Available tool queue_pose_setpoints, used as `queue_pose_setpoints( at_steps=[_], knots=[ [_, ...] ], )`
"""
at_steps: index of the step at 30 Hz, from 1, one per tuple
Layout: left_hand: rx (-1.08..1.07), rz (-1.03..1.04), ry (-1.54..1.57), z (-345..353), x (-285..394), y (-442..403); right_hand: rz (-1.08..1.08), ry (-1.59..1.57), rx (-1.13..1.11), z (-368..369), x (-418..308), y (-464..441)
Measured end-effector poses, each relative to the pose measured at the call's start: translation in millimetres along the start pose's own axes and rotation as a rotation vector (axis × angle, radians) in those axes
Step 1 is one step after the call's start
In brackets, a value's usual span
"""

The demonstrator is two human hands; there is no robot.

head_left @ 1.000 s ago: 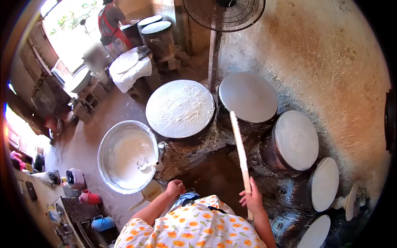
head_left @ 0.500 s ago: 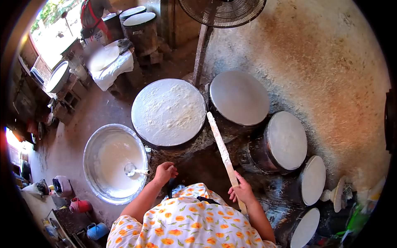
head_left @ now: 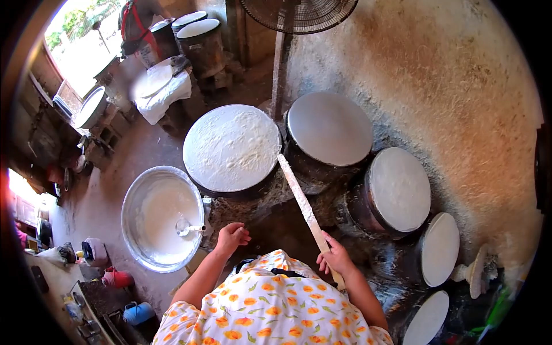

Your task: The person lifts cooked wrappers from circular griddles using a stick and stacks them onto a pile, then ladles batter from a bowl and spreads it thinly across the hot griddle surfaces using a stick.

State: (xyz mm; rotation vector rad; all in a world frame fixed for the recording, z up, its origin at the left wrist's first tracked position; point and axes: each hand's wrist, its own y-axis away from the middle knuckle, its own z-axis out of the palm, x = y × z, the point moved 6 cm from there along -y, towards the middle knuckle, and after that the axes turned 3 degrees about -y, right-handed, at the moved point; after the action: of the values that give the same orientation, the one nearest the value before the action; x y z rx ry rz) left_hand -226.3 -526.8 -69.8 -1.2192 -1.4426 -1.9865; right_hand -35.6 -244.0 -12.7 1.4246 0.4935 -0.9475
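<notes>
My right hand (head_left: 335,257) is closed around the lower part of a long flat wooden stick (head_left: 301,198). White paste coats its upper half, and its tip is at the right rim of a large round drum top (head_left: 230,146) covered in lumpy white batter. Whether the tip touches that rim I cannot tell. My left hand (head_left: 232,238) hangs in front of my body, fingers curled, nothing visible in them. Left of it stands a wide metal basin (head_left: 131,230) of white liquid, with a clear dipper (head_left: 183,226) resting in it, its pale handle toward the basin's right rim.
A smooth grey round top (head_left: 330,127) and further drums with pale tops (head_left: 398,190) curve along the wall to my right. A fan (head_left: 299,14) stands at the back. Another person (head_left: 138,26) is at the far left, near a cloth-covered stand (head_left: 167,100). Mugs (head_left: 138,313) sit at lower left.
The view has shifted slightly. The stick's tip has moved a little left and stays by the batter-covered top's rim. Both hands keep nearly the same pose.
</notes>
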Motion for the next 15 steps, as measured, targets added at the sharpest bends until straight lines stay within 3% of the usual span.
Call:
queue_pose_setpoints(
  at_steps=[6, 10, 12, 13, 15],
  knots=[
    [0.035, 0.05, -0.044, -1.5, 24.2, -0.7, 0.116, 0.025, -0.086, 4.4, -0.6, 13.2],
    [0.133, 0.258, -0.231, -2.9, 59.2, -13.3, 0.181, 0.157, -0.201, 11.2, 2.8, 18.3],
    [0.372, 0.807, -0.802, 0.3, 97.9, -11.7, 0.166, 0.163, -0.172, 14.5, -5.2, 20.8],
    [0.374, 0.812, -0.8, 5.1, 111.4, -14.5, 0.143, 0.148, -0.133, 8.6, -1.7, 18.3],
    [0.619, 0.862, -1.207, 22.5, 138.8, -13.6, 0.121, 0.143, -0.105, 2.1, -0.5, 20.8]
  ],
)
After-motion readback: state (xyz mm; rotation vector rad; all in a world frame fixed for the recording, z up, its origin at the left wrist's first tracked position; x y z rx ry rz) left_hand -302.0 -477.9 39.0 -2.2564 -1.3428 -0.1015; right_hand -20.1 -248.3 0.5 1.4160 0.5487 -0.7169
